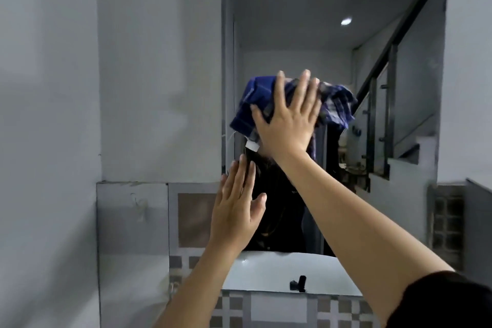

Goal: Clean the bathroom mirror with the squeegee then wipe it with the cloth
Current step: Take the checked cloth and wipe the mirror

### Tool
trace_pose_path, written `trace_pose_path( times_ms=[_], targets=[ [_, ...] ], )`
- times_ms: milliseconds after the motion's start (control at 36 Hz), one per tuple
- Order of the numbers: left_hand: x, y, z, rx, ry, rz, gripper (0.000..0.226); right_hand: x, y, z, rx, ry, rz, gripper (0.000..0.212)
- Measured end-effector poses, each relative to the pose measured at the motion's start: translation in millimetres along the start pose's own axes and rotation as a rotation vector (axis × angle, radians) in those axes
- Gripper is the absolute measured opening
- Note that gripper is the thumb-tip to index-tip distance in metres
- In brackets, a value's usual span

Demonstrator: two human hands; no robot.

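A: Where's the cloth?
B: Blue plaid cloth (338, 104), bunched, pressed vs the mirror (306, 21) approx mid-glass. R hand (286, 125) flat on top of it, fingers spread wide, palm pushing it to the glass. Grip not curled round it, just open-palmed pressing.
A: And the L?
B: L hand (237, 208) lower down, near the mirror's bottom-left edge, fingers straight, thumb out. Open, holding nothing. Can't tell if it touches the glass.
A: Squeegee?
B: Can't tell; small dark item (298, 283) stands at the back of the white sink (266, 271) under the mirror, too small to ID.
A: Anything else?
B: Tiled wall (194, 221) below the mirror; staircase reflection (399, 61) on the glass's R side. Dark sleeve (447, 303) on R arm.
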State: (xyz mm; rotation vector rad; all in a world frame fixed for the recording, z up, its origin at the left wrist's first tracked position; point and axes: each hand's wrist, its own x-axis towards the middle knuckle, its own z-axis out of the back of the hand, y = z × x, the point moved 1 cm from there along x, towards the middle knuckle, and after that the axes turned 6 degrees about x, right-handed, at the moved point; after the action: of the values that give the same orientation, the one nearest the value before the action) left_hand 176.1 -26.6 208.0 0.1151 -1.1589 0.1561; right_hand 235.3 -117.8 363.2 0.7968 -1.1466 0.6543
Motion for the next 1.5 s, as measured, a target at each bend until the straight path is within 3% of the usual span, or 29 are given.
trace_pose_path(
  times_ms=[83, 306, 500, 750, 1000, 1306, 1389, 1500],
  targets=[
    [-6, 0, -2, 0.006, 0.003, 0.012, 0.065, 4, 21, -10, -0.068, 0.097, 0.312, 0.074],
    [-23, -4, -9, -0.022, 0.0, 0.047, 0.065, 6, -2, -2, -0.242, 0.25, 0.747, 0.072],
    [-45, -14, -19, -0.022, -0.009, 0.059, 0.066, 5, -45, 19, -0.331, 0.345, 0.869, 0.071],
    [-16, -19, -8, 0.041, -0.156, 0.075, 0.053, 4, -140, 74, -0.359, 0.271, 0.632, 0.075],
    [97, -6, 28, 0.123, -0.237, 0.034, 0.054, -10, -201, 95, -0.251, 0.174, 0.189, 0.078],
    [169, 15, 60, 0.2, -0.199, -0.152, 0.06, -71, -140, 39, 0.052, -0.16, -0.421, 0.073],
    [168, 19, 59, 0.199, -0.199, -0.187, 0.061, -81, -111, 21, 0.079, -0.172, -0.466, 0.073],
    [168, 23, 60, 0.188, -0.202, -0.228, 0.061, -95, -67, -2, 0.072, -0.149, -0.38, 0.074]
  ],
)
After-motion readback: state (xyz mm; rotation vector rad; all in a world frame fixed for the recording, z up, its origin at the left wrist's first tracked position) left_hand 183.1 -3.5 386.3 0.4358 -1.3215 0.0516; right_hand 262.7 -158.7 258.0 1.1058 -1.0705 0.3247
